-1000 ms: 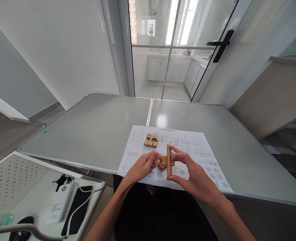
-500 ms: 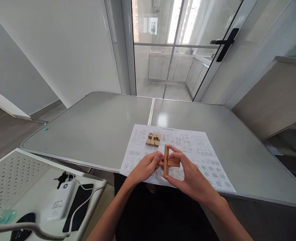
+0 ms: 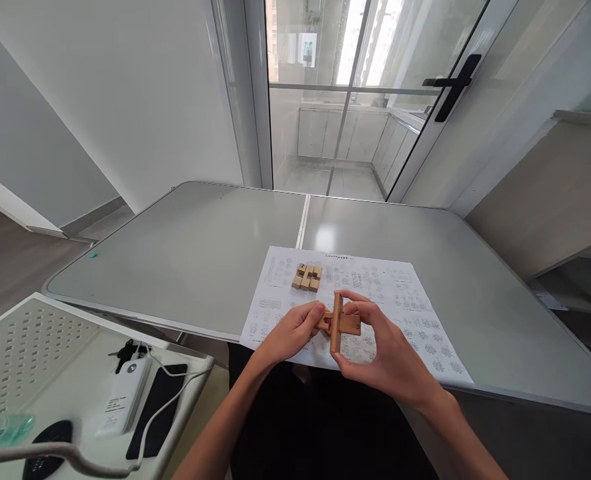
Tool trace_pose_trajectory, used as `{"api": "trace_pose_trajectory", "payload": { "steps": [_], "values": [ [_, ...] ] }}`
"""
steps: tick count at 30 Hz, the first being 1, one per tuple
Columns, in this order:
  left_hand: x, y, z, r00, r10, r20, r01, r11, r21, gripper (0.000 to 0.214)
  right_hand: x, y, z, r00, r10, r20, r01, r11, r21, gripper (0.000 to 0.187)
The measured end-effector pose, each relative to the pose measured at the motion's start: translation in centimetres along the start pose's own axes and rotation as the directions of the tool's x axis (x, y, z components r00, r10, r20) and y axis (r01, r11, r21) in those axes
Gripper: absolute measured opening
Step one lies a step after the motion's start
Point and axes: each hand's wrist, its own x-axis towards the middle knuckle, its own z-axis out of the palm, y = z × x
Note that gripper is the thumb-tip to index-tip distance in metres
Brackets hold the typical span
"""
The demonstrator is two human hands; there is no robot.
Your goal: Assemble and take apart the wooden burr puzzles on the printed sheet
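Observation:
Between my hands are brown wooden puzzle pieces, held over the printed sheet (image 3: 285,267). My left hand (image 3: 295,331) pinches the left end of a crosswise wooden puzzle piece (image 3: 349,325), thumb on top. An upright wooden puzzle bar (image 3: 336,327) crosses in front of that piece. My right hand (image 3: 383,340) grips the bar by its two ends, thumb at the bottom and a finger at the top. Fingertips hide part of the joint between the pieces. Beyond my hands, several lighter notched wooden pieces (image 3: 306,277) lie side by side on the sheet.
The sheet rests on a grey table (image 3: 175,253) near its front edge. To the left stands a white cart (image 3: 35,333) carrying a power bank (image 3: 123,397), a black phone (image 3: 158,413), keys (image 3: 126,355) and a cable (image 3: 170,400). Behind the table is a glass door (image 3: 350,100).
My right hand and the upright bar have shifted slightly right and down, and the bar's top leans a little more to the right. My left hand keeps its pinch.

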Motion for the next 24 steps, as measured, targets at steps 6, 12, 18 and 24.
{"api": "trace_pose_trajectory", "payload": {
  "steps": [6,12,18,24],
  "values": [
    [0.1,0.1,0.0,1.000,-0.001,0.019,0.001,1.000,0.000,0.052,-0.1,0.6,-0.1,1.000,0.001,0.000,-0.001,1.000,0.032,0.052],
    [-0.2,0.9,0.0,1.000,-0.008,0.013,0.007,0.998,0.062,0.050,-0.2,1.0,-0.2,0.999,0.021,0.025,-0.023,0.997,0.070,0.055],
    [-0.3,0.9,0.0,1.000,0.016,0.015,-0.017,0.996,0.093,0.043,-0.3,1.4,-0.3,1.000,0.011,0.016,-0.012,0.996,0.090,0.055],
    [-0.2,0.8,-0.1,0.999,0.024,0.023,-0.026,0.996,0.080,0.042,-0.3,1.6,-0.3,1.000,0.011,0.001,-0.011,0.995,0.103,0.055]
  ]
}}
